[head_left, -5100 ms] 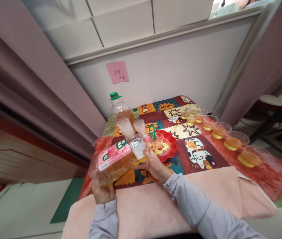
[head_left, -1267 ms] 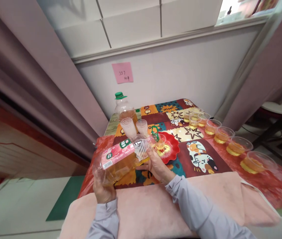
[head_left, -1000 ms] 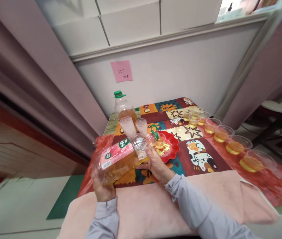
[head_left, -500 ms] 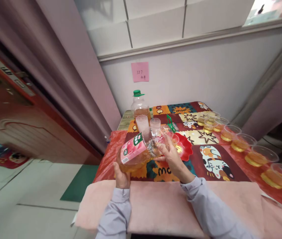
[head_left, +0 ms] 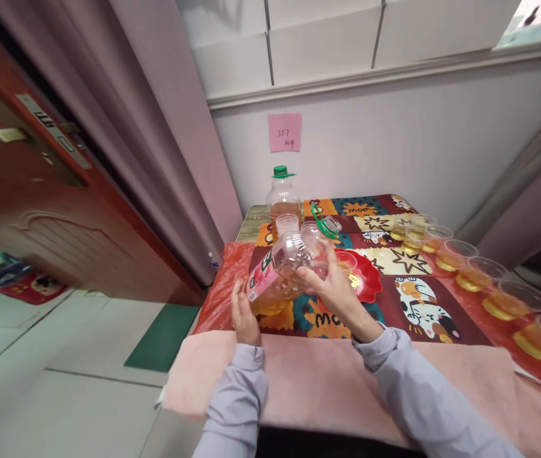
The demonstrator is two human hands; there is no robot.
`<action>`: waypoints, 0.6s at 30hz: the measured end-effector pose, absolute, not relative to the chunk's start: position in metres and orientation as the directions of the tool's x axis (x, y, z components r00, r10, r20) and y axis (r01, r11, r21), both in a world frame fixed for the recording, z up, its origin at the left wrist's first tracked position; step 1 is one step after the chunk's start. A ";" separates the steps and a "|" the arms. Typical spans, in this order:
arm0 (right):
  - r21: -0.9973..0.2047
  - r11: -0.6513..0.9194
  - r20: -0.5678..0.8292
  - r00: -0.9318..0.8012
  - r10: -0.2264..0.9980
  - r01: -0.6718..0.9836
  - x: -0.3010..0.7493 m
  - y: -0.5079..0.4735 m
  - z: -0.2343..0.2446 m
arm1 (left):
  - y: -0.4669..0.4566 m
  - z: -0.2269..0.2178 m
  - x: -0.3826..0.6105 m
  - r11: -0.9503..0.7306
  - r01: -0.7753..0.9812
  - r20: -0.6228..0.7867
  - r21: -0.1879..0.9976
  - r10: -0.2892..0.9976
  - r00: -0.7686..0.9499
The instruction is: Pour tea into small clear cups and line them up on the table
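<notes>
I hold a large clear plastic bottle (head_left: 280, 270) with a pink label and amber liquid over the near left part of the table. My left hand (head_left: 243, 316) cups its base. My right hand (head_left: 334, 289) grips its upper body near the neck. The bottle tilts up toward upright, its open mouth with a green ring (head_left: 320, 222) pointing up and right. A small cup with amber liquid (head_left: 345, 263) stands on a red plate (head_left: 365, 283) just right of my right hand.
A second bottle with a green cap (head_left: 283, 196) stands at the back, stacked clear cups (head_left: 287, 224) before it. Several filled cups (head_left: 494, 292) line the right side of the patterned tablecloth (head_left: 417, 305). A pink towel (head_left: 327, 388) covers the near edge. A door is at left.
The bottle has swung from lying tilted over the small cup up toward upright, its mouth lifted away from the cup. My view has turned to the left.
</notes>
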State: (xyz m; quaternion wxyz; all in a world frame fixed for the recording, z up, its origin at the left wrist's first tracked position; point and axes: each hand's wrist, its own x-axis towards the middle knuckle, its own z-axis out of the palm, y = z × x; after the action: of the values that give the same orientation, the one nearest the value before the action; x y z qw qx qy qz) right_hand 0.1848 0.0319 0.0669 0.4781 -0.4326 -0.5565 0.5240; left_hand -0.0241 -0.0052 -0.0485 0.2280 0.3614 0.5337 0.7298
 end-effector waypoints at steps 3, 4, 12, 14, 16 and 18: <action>-0.980 0.186 0.170 -0.173 0.970 0.078 0.174 0.026 0.075 | -0.011 -0.045 -0.026 -0.344 0.252 0.425 0.905 0.691 -0.585; -0.971 0.208 0.187 -0.168 0.968 0.115 0.170 0.023 0.078 | -0.012 -0.044 -0.026 -0.334 0.350 0.481 0.875 0.684 -0.549; -0.957 0.255 0.220 -0.225 0.949 0.139 0.186 0.034 0.073 | -0.010 -0.045 -0.030 -0.217 0.588 0.560 0.779 0.665 -0.495; -0.905 0.316 0.293 -0.120 0.949 0.284 0.210 0.054 0.068 | -0.008 -0.046 -0.031 -0.256 0.596 0.588 0.761 0.661 -0.466; -0.800 0.372 0.388 -0.067 0.919 0.471 0.235 0.074 0.064 | -0.006 -0.045 -0.031 -0.285 0.605 0.609 0.744 0.660 -0.439; -0.687 0.361 0.384 -0.106 0.917 0.631 0.254 0.091 0.063 | -0.005 -0.044 -0.030 -0.279 0.615 0.611 0.738 0.663 -0.433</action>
State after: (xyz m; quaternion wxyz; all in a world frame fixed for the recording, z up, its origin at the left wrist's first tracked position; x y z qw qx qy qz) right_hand 0.2535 0.0907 0.0629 0.3991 -0.5363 -0.7218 0.1793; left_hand -0.0300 -0.0054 -0.0441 0.0201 0.5321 0.6000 0.5970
